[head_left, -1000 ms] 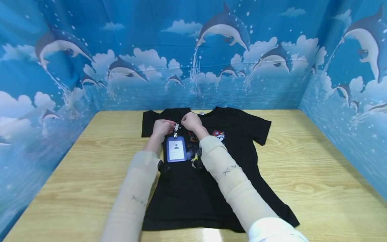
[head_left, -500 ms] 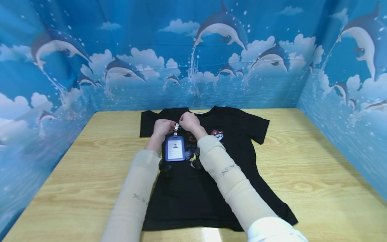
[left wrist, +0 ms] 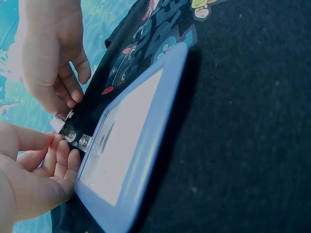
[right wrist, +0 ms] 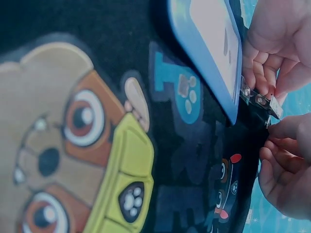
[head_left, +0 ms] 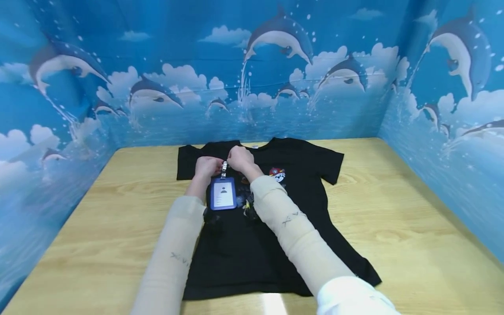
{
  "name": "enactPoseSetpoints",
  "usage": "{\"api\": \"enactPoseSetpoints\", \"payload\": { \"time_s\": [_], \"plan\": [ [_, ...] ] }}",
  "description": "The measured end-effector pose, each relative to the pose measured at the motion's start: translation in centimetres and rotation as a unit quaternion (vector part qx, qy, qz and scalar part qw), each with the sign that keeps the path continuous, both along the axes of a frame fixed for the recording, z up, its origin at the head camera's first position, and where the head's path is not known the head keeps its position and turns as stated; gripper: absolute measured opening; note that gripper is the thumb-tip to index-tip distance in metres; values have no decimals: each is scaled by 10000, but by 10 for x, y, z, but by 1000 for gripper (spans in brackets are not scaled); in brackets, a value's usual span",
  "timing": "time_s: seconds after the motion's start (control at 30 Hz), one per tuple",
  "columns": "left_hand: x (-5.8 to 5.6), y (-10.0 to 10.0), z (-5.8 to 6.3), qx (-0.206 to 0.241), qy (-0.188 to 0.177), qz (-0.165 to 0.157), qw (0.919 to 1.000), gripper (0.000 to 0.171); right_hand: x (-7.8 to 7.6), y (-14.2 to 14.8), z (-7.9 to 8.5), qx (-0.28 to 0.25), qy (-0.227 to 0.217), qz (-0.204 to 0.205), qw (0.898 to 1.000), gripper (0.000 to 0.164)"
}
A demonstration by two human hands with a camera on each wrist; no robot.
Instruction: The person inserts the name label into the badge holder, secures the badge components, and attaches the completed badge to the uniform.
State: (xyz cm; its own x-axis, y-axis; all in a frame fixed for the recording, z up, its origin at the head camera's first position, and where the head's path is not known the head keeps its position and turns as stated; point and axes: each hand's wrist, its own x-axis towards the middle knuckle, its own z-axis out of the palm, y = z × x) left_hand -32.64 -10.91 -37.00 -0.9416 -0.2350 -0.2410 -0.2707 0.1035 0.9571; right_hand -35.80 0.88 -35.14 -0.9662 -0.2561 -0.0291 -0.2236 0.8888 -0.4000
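Note:
A blue-framed badge holder [head_left: 223, 194] with a white card lies on the left chest of a black T-shirt [head_left: 256, 258]. From its top runs a short clear strap with metal snaps and a metal clip [left wrist: 69, 131]. My left hand [head_left: 208, 167] pinches this strap and clip from the left, thumb against fingers. On the other side my right hand [head_left: 241, 158] pinches a small metal part of the clip, as the right wrist view shows beside the fingertips [right wrist: 276, 130]. Whether shirt cloth lies inside the clip is hidden by the fingers.
The shirt lies flat on a wooden table [head_left: 130, 210], its collar toward the back. Cartoon dogs are printed on its front [right wrist: 63, 116]. A blue dolphin curtain [head_left: 177, 65] stands behind the table and along both sides.
My right hand has come closer to the left hand and the clip, narrowing the gap between them. The whole head view has shifted slightly; shirt and badge holder lie much as before.

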Motion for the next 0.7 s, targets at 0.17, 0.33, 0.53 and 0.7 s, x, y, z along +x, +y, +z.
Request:
{"api": "enactPoseSetpoints", "payload": {
  "time_s": [0.17,0.33,0.53,0.7],
  "plan": [
    [0,3,0,-36,-97,16,9999,29,1,4,1,29,96,31,9999,16],
    [2,-1,-1,57,-89,-72,9999,29,1,-2,-1,260,137,-37,9996,20],
    [1,-1,-4,-3,-93,-68,9999,28,2,-2,-2,223,64,-118,9997,32],
    [-2,1,-3,-43,-72,-34,10000,28,1,-1,3,182,-58,-346,9992,25]
  ]
}}
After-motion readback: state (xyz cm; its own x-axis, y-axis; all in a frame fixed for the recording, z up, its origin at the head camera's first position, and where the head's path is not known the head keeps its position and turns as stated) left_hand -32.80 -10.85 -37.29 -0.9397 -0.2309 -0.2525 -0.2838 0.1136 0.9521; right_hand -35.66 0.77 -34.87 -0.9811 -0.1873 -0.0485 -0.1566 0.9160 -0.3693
